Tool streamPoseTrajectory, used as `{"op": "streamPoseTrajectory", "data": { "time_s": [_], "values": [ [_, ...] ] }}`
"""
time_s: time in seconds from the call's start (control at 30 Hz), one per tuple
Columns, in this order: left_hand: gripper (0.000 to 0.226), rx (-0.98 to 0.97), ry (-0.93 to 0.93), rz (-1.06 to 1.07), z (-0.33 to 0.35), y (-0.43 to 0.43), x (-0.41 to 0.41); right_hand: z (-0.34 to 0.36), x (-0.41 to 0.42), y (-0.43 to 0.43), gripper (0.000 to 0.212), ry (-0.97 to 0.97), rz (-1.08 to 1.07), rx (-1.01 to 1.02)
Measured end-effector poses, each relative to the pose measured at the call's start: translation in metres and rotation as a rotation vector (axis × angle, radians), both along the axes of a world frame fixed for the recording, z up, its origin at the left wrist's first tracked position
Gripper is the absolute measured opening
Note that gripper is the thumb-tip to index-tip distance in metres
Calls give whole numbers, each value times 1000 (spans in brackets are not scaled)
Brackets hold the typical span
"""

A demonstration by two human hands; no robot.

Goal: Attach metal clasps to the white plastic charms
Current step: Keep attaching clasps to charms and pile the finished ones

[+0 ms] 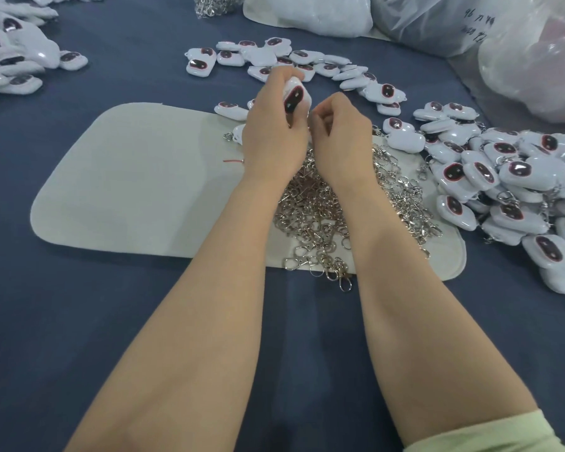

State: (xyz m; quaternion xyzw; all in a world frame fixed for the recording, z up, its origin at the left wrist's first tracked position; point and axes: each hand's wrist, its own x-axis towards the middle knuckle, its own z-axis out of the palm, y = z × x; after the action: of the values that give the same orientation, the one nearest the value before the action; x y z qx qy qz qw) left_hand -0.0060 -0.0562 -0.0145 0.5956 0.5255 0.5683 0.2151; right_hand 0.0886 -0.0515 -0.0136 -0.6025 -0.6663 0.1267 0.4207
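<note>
Left hand (271, 135) grips a glossy white charm (295, 97), dark oval face.

Table cover (128, 44): dark blue cloth, spread under everything.
Mat (128, 177): pale grey, rounded corners, flat on the cloth at centre.
Red thread (233, 161): short strand over the mat.
White bag (313, 11): bulging, top centre, on a second pale mat (252, 13).
Clear bag (437, 24): top right, dark handwriting on it.
Crumpled bag (535, 60): translucent, pinkish inside, far right.
</note>
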Motion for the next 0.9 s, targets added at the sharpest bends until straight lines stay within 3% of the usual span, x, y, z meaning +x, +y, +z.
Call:
{"op": "streamPoseTrajectory", "data": {
  "time_s": [0.1, 0.17, 0.3, 0.4, 0.53, 0.73, 0.9],
  "values": [
    [25, 34, 93, -21, -3, 2, 1, -3, -2, -2, 17, -9, -4, -9],
    [23, 40, 11, -22, -2, 0, 3, -3, -2, -2, 16, 66, -9, -1],
    [18, -173, -447, 39, 3, 3, 3, -1, -3, -1, 10, 257, 39, -51],
    [3, -413, -839, -58, 6, 5, -1, -3, -3, 0, 9, 296, 82, -91],
    [19, -505, -1190, -109, 7, 4, -5, -2, -5, -1, 13, 347, 100, -81],
    [18, -562, -1250, -140, 7, 4, -6, 1, -8, -3, 17, 470, 62, -49],
    [11, -583, -1185, -120, 9, 3, -6, -1, -7, -1, 7, 325, 36, 9]
  ]
}}
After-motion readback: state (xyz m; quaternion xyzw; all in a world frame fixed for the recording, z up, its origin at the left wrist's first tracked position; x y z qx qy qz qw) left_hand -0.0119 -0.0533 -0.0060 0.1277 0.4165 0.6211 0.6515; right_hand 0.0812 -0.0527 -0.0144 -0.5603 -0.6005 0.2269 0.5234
